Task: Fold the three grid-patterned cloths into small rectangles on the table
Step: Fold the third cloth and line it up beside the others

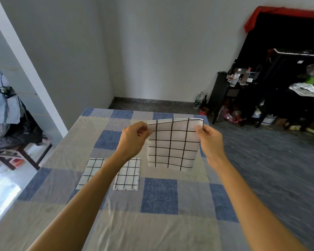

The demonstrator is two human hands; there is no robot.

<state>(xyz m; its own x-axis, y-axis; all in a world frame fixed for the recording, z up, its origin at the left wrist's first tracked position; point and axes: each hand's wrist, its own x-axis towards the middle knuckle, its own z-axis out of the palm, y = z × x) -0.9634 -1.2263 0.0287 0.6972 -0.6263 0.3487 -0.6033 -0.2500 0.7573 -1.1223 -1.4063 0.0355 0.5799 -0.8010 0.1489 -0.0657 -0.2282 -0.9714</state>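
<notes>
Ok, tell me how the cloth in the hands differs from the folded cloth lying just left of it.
The held cloth hangs in the air, pinched at its top corners by the left hand and right hand; the folded cloth lies flat on the table, untouched. The held cloth looks wider. Both are white with black grid lines.

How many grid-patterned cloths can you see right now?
3: one cloth held up by both hands, two folded on the table, left one partly behind the left forearm, right one beside it.
</notes>
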